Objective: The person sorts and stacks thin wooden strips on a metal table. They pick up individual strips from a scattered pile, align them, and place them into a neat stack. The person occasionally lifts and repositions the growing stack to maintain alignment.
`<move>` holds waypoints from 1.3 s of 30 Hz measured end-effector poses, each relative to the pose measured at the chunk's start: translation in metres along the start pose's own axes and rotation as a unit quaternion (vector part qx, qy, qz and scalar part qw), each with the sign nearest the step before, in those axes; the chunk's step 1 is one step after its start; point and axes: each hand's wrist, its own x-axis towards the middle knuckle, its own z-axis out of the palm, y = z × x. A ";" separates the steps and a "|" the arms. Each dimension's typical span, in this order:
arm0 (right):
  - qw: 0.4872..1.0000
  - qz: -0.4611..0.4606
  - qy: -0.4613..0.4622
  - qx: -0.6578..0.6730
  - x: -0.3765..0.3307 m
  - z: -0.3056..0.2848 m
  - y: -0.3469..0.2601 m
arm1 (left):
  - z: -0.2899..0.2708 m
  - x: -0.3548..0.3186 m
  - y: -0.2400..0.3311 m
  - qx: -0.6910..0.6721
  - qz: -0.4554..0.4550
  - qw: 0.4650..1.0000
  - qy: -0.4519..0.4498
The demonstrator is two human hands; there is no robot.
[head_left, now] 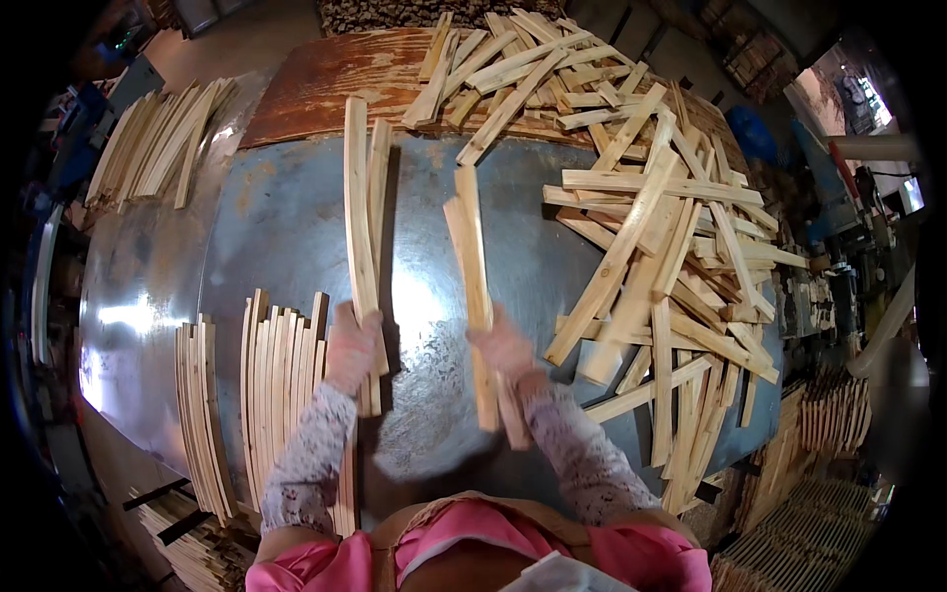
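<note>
Near the middle of the metal-topped table (296, 197), my left hand (353, 347) is closed around two long wooden strips (361, 227) that point away from me. Their far ends fan slightly apart. To the right, my right hand (501, 347) grips another pair of wooden strips (472, 266), crossed at a narrow angle; motion blurs their near ends a little. Beside my left forearm, a row of wooden strips (276, 375) lies side by side, with a smaller bundle of strips (200, 414) farther left.
A loose, tangled heap of wooden strips (681, 247) covers the table's right side. It continues over a rusty brown sheet (345, 74) at the far edge. Another row of strips (163, 143) lies at the far left. Stacked slats (819, 533) stand low at the right.
</note>
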 end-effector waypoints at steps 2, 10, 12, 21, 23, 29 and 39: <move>1.000 0.004 -0.005 -0.029 0.042 -0.013 -0.027 | 0.000 0.052 -0.012 0.018 0.009 0.998 0.056; 0.984 -0.008 0.175 0.030 0.151 -0.105 -0.015 | -0.003 0.258 0.063 0.129 0.047 0.986 0.091; 0.984 0.002 0.176 -0.040 0.160 -0.113 -0.027 | -0.003 0.288 0.095 0.148 0.017 0.987 0.061; 0.982 -0.149 0.008 -0.116 0.138 -0.062 -0.050 | 0.037 0.346 0.120 0.231 0.122 0.962 -0.081; 0.991 -0.052 0.003 -0.122 0.152 -0.062 -0.059 | 0.037 0.339 0.134 0.268 0.117 0.948 -0.122; 0.994 0.009 0.097 0.039 0.183 -0.109 -0.028 | 0.058 0.307 0.173 0.250 0.103 0.944 -0.189; 0.983 -0.086 0.127 -0.099 0.187 -0.126 0.035 | 0.123 0.265 0.203 0.065 0.122 0.970 -0.200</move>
